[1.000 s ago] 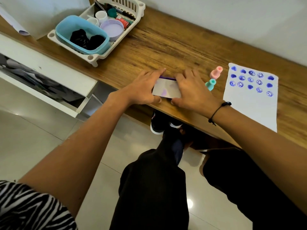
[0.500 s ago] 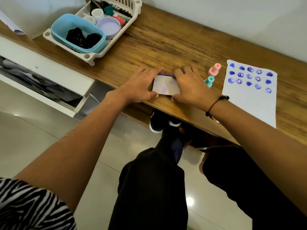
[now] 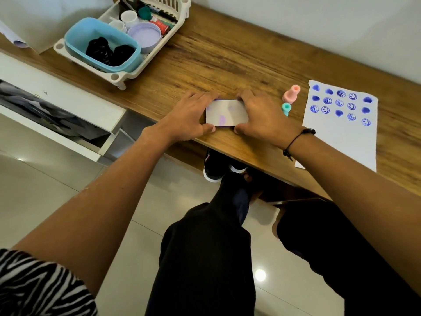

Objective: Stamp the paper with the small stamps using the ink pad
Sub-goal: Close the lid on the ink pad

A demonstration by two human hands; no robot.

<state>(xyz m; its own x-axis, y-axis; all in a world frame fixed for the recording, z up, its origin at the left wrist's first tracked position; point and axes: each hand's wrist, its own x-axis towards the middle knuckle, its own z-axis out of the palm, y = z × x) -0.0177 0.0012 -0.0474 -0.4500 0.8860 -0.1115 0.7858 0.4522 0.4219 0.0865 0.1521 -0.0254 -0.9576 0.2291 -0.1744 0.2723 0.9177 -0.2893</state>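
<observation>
you gripped the ink pad (image 3: 226,112) by its sides, left hand (image 3: 189,119) and right hand (image 3: 262,117), near the desk (image 3: 227,55) edge, likely closing it; stamps (image 3: 289,99) stood beside the stamped paper (image 3: 341,133).

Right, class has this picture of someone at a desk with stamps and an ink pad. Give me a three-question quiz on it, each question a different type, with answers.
1. True or false: the pink stamp is held in the right hand.
2. Multiple choice: where does the paper lie relative to the ink pad? A) to its left B) to its right C) underneath it
3. Fill in: the prints on the paper are smiley faces and solid ____ in blue ink.

Key
1. False. It stands on the table beside the teal stamp; both the right hand and the left hand grip the ink pad's ends.
2. B
3. hearts
</observation>
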